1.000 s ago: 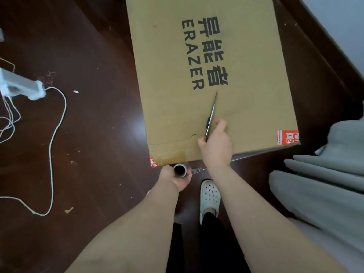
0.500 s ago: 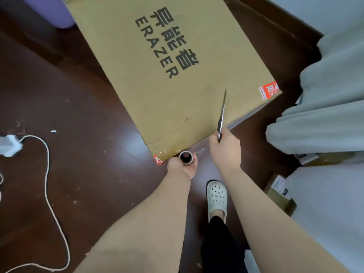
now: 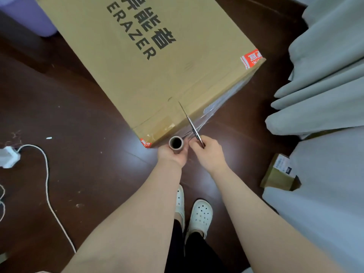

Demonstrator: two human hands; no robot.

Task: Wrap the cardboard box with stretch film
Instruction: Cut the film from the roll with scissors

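The large brown cardboard box [image 3: 149, 75], printed with black "ERAZER" lettering, fills the upper centre of the frame and stands on the dark wooden floor [image 3: 94, 134], its near corner pointing down toward your hands. Clear stretch film [image 3: 222, 103] covers the box's lower right side, shiny and wrinkled.

Your left hand [image 3: 172, 155], at the centre of the frame, curls its fingers round the small roll of stretch film on a brown cardboard tube [image 3: 175, 142], held upright just below the box's near corner. A strand of film runs from the roll up to the box's side.

Your right hand [image 3: 208, 152], just right of the roll, grips the handles of slim metal scissors [image 3: 190, 122]. The blades lie together and point up and left across the box's near edge.

Your two white perforated clogs [image 3: 201, 215] show at the lower centre. A white cord [image 3: 47, 184] curves along the left, ending at a white power strip [image 3: 8, 156]. Grey fabric [image 3: 325, 85] hangs on the right, with a small brown parcel [image 3: 277, 174] beside it. A purple bin [image 3: 25, 14] sits in the upper left.
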